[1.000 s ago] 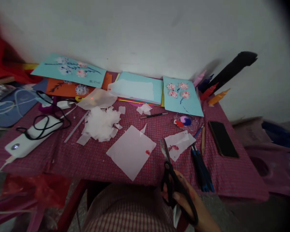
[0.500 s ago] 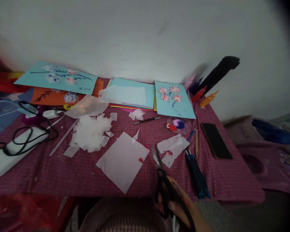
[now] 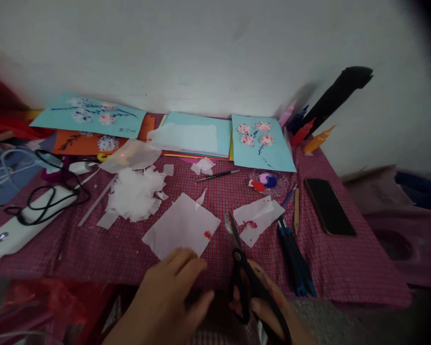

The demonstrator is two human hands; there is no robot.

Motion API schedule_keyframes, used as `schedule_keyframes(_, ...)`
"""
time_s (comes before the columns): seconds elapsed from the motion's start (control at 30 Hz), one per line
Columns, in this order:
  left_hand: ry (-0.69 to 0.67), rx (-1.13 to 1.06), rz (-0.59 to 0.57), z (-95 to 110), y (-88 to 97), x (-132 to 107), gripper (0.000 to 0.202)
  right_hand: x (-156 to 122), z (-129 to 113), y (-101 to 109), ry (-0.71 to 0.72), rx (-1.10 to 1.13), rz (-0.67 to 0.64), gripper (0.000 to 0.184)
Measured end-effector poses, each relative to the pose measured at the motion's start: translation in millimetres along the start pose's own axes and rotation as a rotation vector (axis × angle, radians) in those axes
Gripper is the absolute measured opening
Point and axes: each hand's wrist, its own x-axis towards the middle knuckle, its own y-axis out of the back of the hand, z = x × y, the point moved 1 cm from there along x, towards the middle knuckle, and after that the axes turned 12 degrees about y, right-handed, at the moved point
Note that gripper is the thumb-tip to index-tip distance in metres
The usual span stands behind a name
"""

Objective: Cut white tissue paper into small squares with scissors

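Note:
My right hand (image 3: 269,297) grips black-handled scissors (image 3: 238,256) at the front edge of the table, their blades pointing away from me and slightly apart. My left hand (image 3: 172,292) reaches in from below, thumb apart from the bent fingers, with nothing visible in it. Its fingertips overlap the near corner of a white paper square (image 3: 183,225) that has a red stain; whether they touch it I cannot tell. Right of the blades lie cut paper strips (image 3: 260,218) with red marks. A heap of small white paper pieces (image 3: 134,194) is at the left.
Blue-handled scissors (image 3: 296,258), a pencil (image 3: 296,211) and a phone (image 3: 328,206) lie on the right. Behind are a paint palette (image 3: 269,181), a brush (image 3: 219,175) and flower pictures (image 3: 262,143) near the wall. A white power strip (image 3: 28,220) with black cable is left.
My left hand has come into view from below and moved over the paper square's near corner. My right hand still holds the scissors. The camera view has shifted slightly.

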Motion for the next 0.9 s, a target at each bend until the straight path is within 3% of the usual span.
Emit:
schedule_keyframes(0.1, 0.38, 0.01, 0.13, 2.0, -7.9, 12.8, 0.026, -0.8, 2.5, 0.7, 0.041, 0.077, 0.003, 0.053)
schedule_keyframes(0.2, 0.553, -0.006, 0.173, 3.8, -13.3, 24.6, 0.02, -1.8, 6.0, 1.0, 0.068, 0.207, 0.048, 0.055)
schedule_keyframes(0.4, 0.601, 0.108, 0.173, 4.8, -19.7, 28.6, 0.018, -8.4, 1.7, 0.3, 0.039, 0.146, 0.069, 0.055)
schedule_keyframes(0.57, 0.642, 0.087, 0.343, -2.0, -22.9, 24.0, 0.015, -26.4, -6.0, 11.3, -0.017, 0.055, 0.036, 0.061)
schedule_keyframes(0.73, 0.551, -0.006, 0.398, 0.1, -24.8, 7.5, 0.01, -46.0, -9.9, 24.2, -0.081, -0.212, -0.043, 0.067)
schedule_keyframes(0.9, 0.455, -0.079, 0.401, 5.1, -31.3, -10.3, 0.01, -61.1, -8.7, 23.7, -0.148, -0.249, -0.068, 0.071)
